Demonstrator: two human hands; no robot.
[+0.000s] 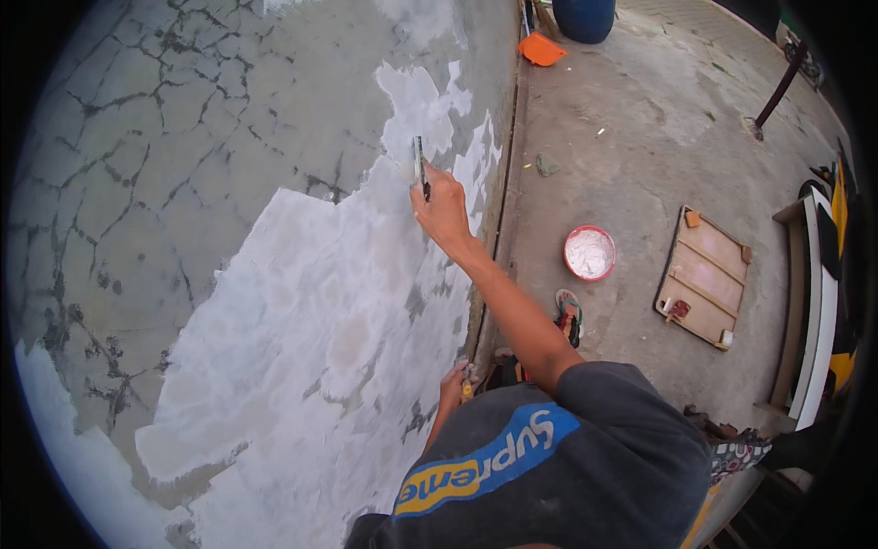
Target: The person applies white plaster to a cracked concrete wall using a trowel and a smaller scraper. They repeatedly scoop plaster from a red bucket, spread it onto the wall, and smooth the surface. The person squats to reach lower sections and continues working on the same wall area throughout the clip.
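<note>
My right hand [443,209] reaches up to the wall, its fingers closed around a putty knife [420,161] seen nearly edge-on. The blade is against or very close to a patch of white filler [302,293] spread over the grey cracked wall [174,137]. Low beside my body, my left hand [453,384] is closed on a yellow-handled tool [467,390]; its working end cannot be made out. White smears mark the fingers of that hand. On the floor to the right stands a red-rimmed tub [590,253] holding white paste.
My sandalled foot [569,314] is just below the tub. Farther right lies a wooden panel [704,277] with battens. An orange dustpan [541,49] and a blue barrel [585,18] stand at the back by the wall. White-edged furniture [812,311] is at the far right.
</note>
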